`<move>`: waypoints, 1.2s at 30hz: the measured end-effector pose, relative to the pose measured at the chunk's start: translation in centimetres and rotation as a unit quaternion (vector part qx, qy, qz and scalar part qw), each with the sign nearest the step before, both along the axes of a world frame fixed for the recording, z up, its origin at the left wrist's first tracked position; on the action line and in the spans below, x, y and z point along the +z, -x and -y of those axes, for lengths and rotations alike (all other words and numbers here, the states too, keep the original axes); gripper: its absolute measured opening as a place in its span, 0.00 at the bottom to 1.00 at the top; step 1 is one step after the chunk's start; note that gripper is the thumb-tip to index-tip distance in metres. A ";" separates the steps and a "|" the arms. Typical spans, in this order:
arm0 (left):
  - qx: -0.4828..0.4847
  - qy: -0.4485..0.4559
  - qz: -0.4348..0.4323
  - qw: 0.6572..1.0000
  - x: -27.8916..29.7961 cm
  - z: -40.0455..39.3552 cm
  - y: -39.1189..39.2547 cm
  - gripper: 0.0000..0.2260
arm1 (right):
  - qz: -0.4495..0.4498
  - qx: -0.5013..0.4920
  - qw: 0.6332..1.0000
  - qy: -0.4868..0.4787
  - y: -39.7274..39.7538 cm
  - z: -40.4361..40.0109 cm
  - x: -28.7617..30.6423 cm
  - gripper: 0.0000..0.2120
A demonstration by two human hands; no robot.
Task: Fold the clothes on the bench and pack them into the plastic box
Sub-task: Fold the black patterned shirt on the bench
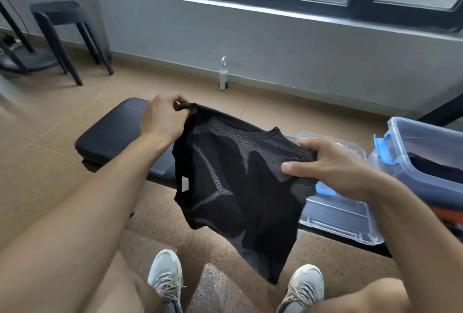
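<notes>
I hold a thin black mesh shirt (233, 187) up in front of me, above the black padded bench (112, 132). My left hand (162, 117) pinches its upper left corner. My right hand (328, 164) grips its right edge, thumb on top. The cloth hangs down loosely toward my shoes. At the right stands the clear plastic box (426, 162) with blue latches, a dark folded garment inside it. Its clear lid (343, 215) lies on the bench, partly hidden behind the shirt.
A white spray bottle (223, 75) stands on the floor by the grey wall under the window. A black stool (62, 31) is at the back left. My two grey sneakers (166, 277) rest on the brown floor below the bench.
</notes>
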State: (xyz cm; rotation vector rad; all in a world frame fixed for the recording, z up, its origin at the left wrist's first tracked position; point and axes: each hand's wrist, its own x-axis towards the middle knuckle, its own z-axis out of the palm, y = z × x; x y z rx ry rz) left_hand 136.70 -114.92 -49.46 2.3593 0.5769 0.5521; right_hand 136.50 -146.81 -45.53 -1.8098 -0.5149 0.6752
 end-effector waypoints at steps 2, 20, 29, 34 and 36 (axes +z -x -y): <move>0.032 -0.013 0.025 0.999 1.9 0.1 -1.5 0.03 | -0.002 0.000 0.997 -0.075 0.6 -1.7 0.1 0.10; -0.350 -0.044 -0.237 0.905 -2.3 13.1 -8.8 0.35 | -0.050 -0.215 0.962 0.158 -3.8 4.4 -4.4 0.14; -0.062 -0.109 -0.324 0.938 -8.5 -0.8 -0.2 0.37 | -0.085 -0.126 0.899 0.412 -6.1 7.2 -6.0 0.24; -0.024 -0.062 -0.401 0.914 -8.8 -1.4 2.0 0.30 | -0.041 -0.168 0.912 0.371 -5.9 7.6 -7.1 0.16; -0.041 -0.037 -0.404 0.913 -8.8 -0.5 2.3 0.27 | -0.046 -0.186 0.929 0.316 -5.6 7.5 -7.3 0.15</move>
